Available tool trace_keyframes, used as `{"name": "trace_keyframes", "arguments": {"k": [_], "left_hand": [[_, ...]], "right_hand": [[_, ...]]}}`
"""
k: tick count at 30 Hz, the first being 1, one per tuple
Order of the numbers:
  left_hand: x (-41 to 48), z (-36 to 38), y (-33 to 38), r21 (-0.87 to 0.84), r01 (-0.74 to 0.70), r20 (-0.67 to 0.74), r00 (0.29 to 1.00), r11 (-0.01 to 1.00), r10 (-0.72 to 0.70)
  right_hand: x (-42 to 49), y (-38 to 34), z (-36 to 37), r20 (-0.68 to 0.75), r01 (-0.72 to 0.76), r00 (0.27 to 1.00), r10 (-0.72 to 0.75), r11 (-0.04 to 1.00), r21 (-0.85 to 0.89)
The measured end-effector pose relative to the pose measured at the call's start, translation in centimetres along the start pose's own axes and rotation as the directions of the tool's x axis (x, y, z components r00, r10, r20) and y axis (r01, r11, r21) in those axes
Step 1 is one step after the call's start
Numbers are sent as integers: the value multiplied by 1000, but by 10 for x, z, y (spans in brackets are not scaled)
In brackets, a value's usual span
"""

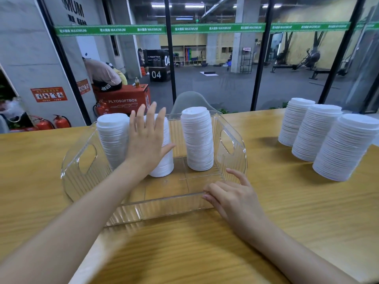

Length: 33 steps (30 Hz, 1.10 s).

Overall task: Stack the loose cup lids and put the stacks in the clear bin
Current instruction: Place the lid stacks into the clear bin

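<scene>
Lid stack (164,165) (ribbed, white) against splayed left fingers (150,115); right fingers (216,191) loose on bin (155,208).

Left hand (147,138) raised, fingers straight and spread, palm facing away, forearm stretched forward. Right hand (231,194) low, palm down, fingers loosely bent, one finger extended; thumb apparently tucked under.
</scene>
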<state>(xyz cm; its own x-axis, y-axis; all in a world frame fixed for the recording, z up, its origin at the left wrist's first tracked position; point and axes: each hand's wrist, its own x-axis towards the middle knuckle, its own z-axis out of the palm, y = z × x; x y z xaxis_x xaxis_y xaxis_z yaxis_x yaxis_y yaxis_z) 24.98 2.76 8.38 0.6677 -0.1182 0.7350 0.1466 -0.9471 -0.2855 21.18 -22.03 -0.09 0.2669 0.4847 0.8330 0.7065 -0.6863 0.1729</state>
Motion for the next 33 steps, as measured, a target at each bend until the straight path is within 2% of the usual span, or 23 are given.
{"name": "trace_keyframes", "arguments": {"k": [3,5,9,12,15,18,21,24,26,31,33], "left_hand": [[1,7,-1,-18,-45,114,992,999,47],[5,6,3,-41,-87,136,986,995,91],[9,-5,8,-74,-47,163,985,996,59],[14,-21,20,-138,-30,86,995,990,42],[25,-42,48,-218,-74,-11,997,973,73],[37,-65,90,-321,-152,-114,986,935,121],[45,-81,142,-419,-220,-142,974,881,176],[51,-91,195,-510,-268,-140,963,817,229],[58,-95,226,-558,-289,-133,957,778,260],[81,-100,294,-682,-307,-118,942,664,315],[91,-97,315,-715,-317,-113,932,623,344]], "right_hand": [[0,-1,-1,-9,1,1000,-1,1000,17],[1,-1,-1,0,3,1000,-3,1000,25],[2,1,-8,103,38,994,-46,997,74],[-2,8,-26,149,31,987,-56,985,167],[-9,24,-53,135,-33,991,11,985,167],[-24,53,-80,119,-162,982,149,981,108],[-49,87,-108,66,-312,949,308,949,56],[-74,124,-130,29,-468,883,468,884,-3],[-88,147,-140,17,-578,815,579,815,-42],[-104,198,-139,94,-808,566,819,573,-137],[-105,214,-129,142,-844,501,854,518,-136]]}}
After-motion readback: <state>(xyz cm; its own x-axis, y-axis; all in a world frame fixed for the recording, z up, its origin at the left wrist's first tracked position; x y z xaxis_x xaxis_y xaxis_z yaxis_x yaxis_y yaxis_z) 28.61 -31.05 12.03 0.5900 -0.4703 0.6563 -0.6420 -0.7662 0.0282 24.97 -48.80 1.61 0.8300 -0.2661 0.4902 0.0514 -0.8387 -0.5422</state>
